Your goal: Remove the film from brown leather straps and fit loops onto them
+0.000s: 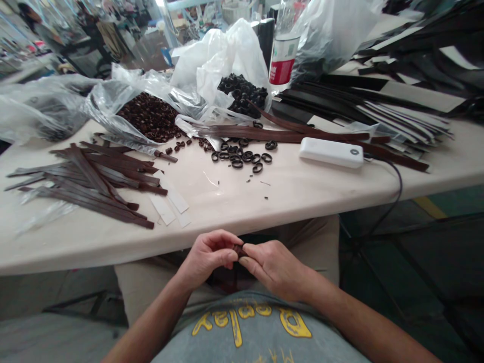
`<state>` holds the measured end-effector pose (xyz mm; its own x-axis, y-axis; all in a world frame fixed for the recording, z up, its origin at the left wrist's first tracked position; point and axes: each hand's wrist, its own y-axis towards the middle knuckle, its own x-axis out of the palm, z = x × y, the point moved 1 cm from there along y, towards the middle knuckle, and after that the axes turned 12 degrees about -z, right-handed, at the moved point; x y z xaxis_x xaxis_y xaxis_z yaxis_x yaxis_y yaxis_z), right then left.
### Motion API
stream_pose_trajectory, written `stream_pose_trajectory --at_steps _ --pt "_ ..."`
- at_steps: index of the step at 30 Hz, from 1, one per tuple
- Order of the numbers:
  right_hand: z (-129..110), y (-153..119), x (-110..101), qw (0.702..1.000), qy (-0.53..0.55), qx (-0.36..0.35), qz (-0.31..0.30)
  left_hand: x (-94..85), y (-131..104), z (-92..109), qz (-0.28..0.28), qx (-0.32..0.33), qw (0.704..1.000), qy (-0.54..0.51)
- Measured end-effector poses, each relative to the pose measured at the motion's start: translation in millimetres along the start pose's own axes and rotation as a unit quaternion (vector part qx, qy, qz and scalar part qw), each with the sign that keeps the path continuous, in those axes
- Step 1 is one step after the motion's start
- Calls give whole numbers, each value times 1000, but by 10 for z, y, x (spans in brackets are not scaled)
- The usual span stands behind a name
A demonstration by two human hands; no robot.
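Where the bench (302, 196) ends at its near edge, one small dark brown piece (239, 250), held above the lap, between the two hands and off the bench. Left hand (207, 254): thumb and fingertips closed on the left end of the piece. Right hand (274, 259): thumb and forefinger pinching its right end; neither hand is nearer, both touching. Long axis: seemingly left to right, tipped slightly toward the near side at the right; mostly covered by fingers, so its full shape I cannot tell. Beyond the hands, far and left: one clear plastic bag (104, 108), mouth open, holding a heap of small brown pieces (147, 116), a few spilled beside it. Far middle: one white plastic bag (212, 55), open, holding black loops (244, 93); loose black rings (247, 156) lying just nearer. Far left: another plastic bag (38, 106), contents unclear. Left, near edge: a loose pile of brown strips (109, 176). Right: one white device (331, 152) with a dark cable (400, 184) running off the near edge.
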<state>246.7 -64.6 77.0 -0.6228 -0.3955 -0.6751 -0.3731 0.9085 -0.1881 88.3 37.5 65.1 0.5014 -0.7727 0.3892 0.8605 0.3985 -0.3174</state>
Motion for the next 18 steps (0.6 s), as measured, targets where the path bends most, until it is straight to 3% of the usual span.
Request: stream_pose_trajectory --at_steps 3,7,15,18 --pt "0 -2 15 997 80 -6 -16 48 -12 -33 -17 -26 1000 -5" --pt "9 30 54 994 112 15 13 68 -25 -54 29 12 999 20" --pt "-13 15 91 997 -17 73 -1 -88 -166 60 85 72 988 103" --pt "-27 6 136 996 -69 45 -24 -110 -184 60 78 70 990 94"
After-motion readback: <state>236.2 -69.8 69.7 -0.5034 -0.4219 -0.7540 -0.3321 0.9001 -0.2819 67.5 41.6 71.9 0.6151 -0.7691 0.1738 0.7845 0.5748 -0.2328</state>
